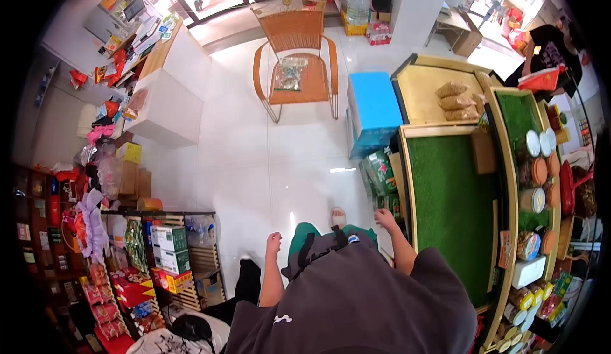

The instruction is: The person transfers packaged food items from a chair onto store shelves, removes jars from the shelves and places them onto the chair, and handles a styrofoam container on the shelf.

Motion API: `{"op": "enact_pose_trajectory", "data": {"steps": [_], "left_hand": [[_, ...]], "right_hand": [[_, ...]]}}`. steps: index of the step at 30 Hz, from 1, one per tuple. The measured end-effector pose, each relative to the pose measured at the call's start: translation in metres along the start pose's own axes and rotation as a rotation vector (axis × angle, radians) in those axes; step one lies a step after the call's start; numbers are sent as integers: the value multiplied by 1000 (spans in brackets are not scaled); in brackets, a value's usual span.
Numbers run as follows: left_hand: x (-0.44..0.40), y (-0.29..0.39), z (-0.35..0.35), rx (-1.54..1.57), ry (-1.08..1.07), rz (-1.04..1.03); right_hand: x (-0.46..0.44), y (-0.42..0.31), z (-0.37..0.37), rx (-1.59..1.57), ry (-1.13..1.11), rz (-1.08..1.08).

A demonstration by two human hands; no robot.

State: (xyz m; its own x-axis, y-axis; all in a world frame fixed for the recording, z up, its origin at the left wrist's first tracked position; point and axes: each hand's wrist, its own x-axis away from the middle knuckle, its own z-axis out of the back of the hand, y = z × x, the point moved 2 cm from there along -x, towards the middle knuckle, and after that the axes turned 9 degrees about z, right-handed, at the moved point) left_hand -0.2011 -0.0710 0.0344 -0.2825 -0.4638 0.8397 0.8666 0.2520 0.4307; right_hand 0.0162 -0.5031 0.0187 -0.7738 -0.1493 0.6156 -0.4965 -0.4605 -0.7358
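My left hand [273, 244] hangs beside my body over the white floor, fingers curled in, with nothing visible in it. On the other side, my right hand [384, 219] hangs loose with its fingers partly apart and holds nothing. It is nearest to the green cartons [380, 172] on the floor and the wood-framed display stand [450, 226] lined with green turf. A dark grey shirt [363, 297] covers my torso, and a black strap shows at my waist.
Ahead stands a brown woven armchair [299, 42] with a clear plastic packet [291, 74] on its seat. A blue box [375, 102] is to its right. Left are a white counter [168, 102] and stocked shelves [172, 249]. One person [181, 338] is close at lower left, another [550, 55] far right.
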Motion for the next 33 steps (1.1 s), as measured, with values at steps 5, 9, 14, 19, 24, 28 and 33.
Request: {"op": "enact_pose_trajectory", "data": {"steps": [5,9,14,19,24,28,33], "left_hand": [[-48,53,17,33,17,-3],[-99,92,35,-30,-34,131],[-199,124,78,-38,-160,149],[-229,258,121,-53,-134,151],[-269,372,135,-140,-141,33],[-300,458,105,-198,-217,-42],[-306,539,51,-344,-457,-16]], "right_hand": [[-68,-108,-10,-68,28,179],[-110,-120,-17,-59,144,129],[-99,-77,-49,31,140,-271],[-102,-104,-109,-8,27,-665],[-169,-186,-138,-24,40,-499],[-285,-242,-151,85,154,-236],[-425,-278,-186,115,244,-93]]}}
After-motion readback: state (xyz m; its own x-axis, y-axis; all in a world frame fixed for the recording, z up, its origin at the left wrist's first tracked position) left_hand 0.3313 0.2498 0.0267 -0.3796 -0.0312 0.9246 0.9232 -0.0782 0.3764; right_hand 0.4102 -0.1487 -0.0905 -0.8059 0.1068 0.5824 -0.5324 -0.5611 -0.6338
